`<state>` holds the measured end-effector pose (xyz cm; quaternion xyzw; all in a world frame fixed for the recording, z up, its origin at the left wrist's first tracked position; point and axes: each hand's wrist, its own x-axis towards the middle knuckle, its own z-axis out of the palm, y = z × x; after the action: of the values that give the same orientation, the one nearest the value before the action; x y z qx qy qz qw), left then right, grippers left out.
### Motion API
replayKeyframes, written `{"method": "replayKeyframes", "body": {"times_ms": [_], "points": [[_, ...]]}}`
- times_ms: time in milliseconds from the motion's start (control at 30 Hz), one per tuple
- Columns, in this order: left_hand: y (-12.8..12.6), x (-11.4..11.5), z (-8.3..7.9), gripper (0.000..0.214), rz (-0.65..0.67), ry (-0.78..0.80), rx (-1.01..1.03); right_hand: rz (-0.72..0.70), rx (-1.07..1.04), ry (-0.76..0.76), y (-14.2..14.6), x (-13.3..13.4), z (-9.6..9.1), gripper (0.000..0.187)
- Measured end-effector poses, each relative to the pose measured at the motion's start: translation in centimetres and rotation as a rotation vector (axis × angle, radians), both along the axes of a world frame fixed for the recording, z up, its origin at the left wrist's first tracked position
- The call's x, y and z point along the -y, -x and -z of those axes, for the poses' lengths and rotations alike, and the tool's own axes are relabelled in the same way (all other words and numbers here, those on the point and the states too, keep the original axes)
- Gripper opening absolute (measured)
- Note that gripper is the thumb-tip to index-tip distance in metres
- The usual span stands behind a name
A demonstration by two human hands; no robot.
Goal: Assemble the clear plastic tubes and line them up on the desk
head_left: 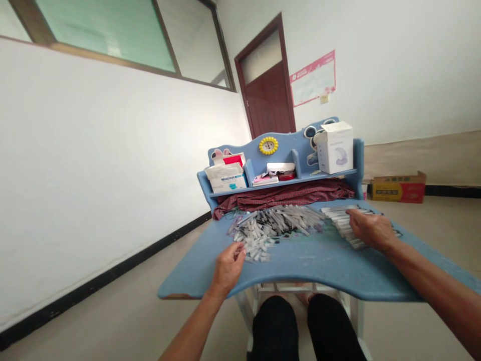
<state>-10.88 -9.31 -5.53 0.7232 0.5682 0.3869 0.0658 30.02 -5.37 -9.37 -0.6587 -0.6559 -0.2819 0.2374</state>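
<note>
Across mid-frame, clear pen parts (pixel 259 235) are heaped on the surface (pixel 304 263).
At right, pen tubes (pixel 341 220) are aligned, seemingly for order; left hand (pixel 228 264) and right hand (pixel 371 229) are half-curled, any pinch cannot be told.

Yellow-rimmed dial (pixel 268 146), upright white box (pixel 334 149), bunched plaid cloth (pixel 283 195), dark red door (pixel 269 103)
</note>
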Motion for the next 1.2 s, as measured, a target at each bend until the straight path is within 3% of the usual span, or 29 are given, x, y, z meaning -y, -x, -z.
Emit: {"method": "replayKeyframes", "body": {"times_ms": [267,433,767,1000,1200], "points": [[0.6,-0.5,1.2,0.025,0.036,0.098,0.291,0.016,0.003,-0.075,-0.5,-0.5,0.8,0.033],[0.5,0.1,1.1,0.02,0.098,0.171,0.305,0.013,0.02,-0.106,-0.3,-0.3,1.0,0.032],[0.2,0.7,0.8,0.016,0.15,0.106,-0.001,-0.151,0.124,-0.289,0.1,0.1,0.8,0.029],[-0.3,0.8,1.0,0.025,0.177,0.014,-0.211,-0.277,0.147,-0.353,0.9,1.1,-0.5,0.028],[-0.9,0.9,1.4,0.029,0.165,-0.107,-0.402,-0.403,0.115,-0.325,1.3,0.8,-0.3,0.023]]}}
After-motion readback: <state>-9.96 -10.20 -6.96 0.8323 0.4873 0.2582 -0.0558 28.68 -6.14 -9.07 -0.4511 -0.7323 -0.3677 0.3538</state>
